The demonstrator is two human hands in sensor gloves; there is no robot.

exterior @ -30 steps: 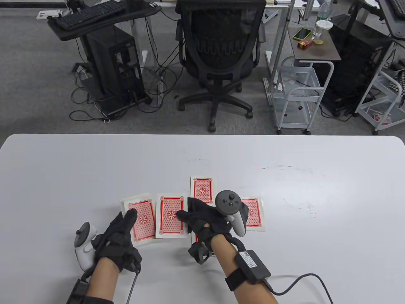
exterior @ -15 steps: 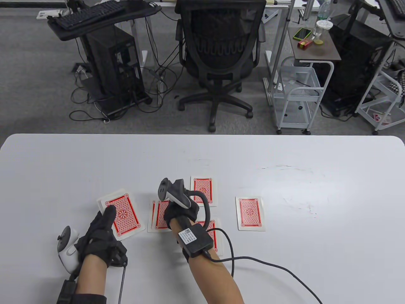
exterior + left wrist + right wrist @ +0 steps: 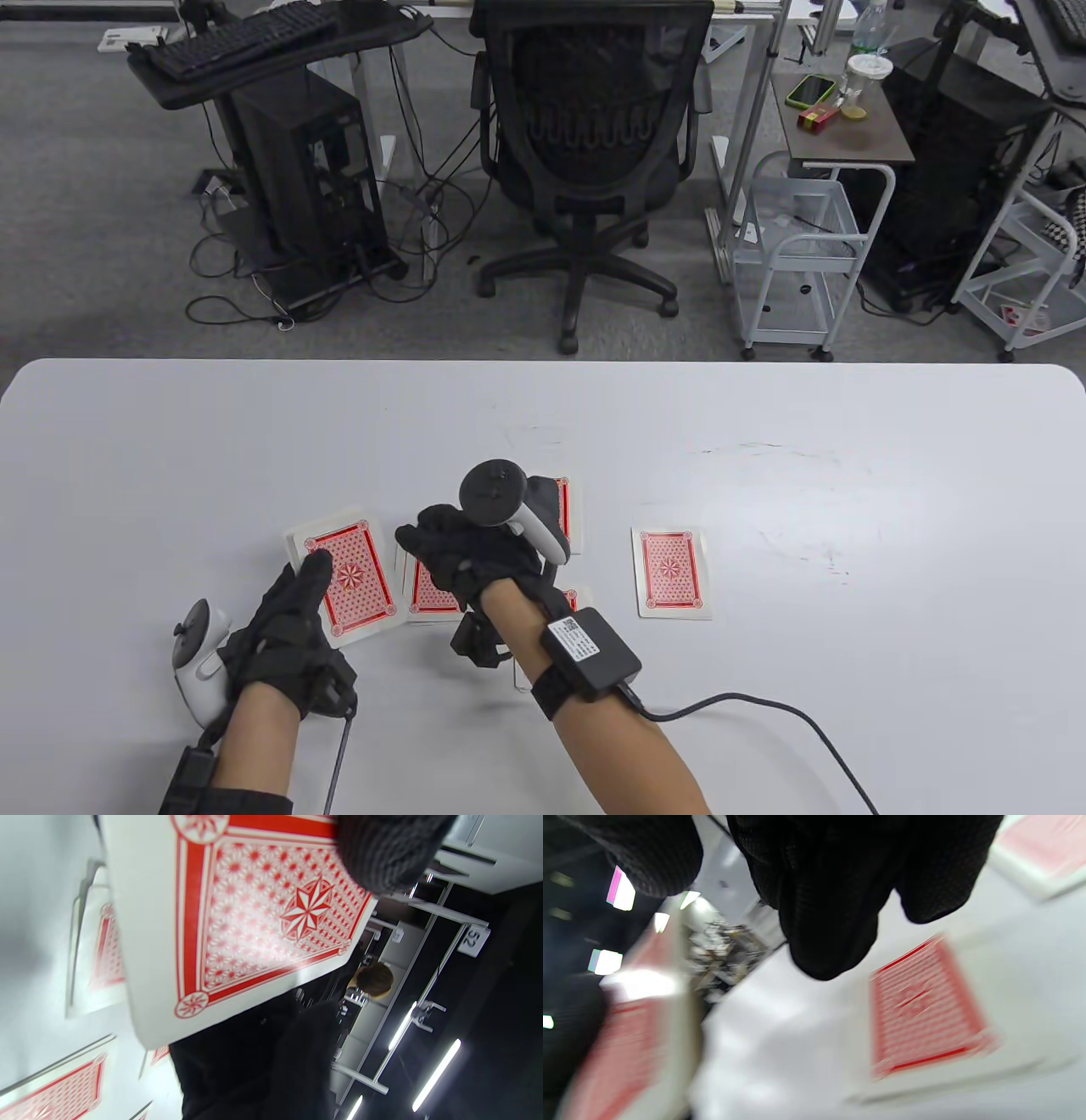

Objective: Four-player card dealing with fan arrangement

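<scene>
My left hand (image 3: 284,624) holds the red-backed deck (image 3: 348,577) face down, thumb on its top card; the deck fills the left wrist view (image 3: 254,908). My right hand (image 3: 462,556) hovers over the left pile of dealt cards (image 3: 428,594), its fingers spread and pointing at the deck; nothing shows in its grasp. In the right wrist view its fingers (image 3: 823,899) hang above a blurred card (image 3: 920,1005). More red-backed cards lie on the white table (image 3: 764,424): one at the back (image 3: 562,509), one at the right (image 3: 670,570), one near me, mostly under my right forearm (image 3: 570,598).
A black cable (image 3: 764,713) runs from my right wrist box across the table to the lower right. Beyond the far table edge stand an office chair (image 3: 590,153), a computer tower (image 3: 305,170) and a white trolley (image 3: 793,246).
My right hand swung left from the middle cards to the left pile and now turns back toward the deck. My left hand carried the deck left, then a little back to the right.
</scene>
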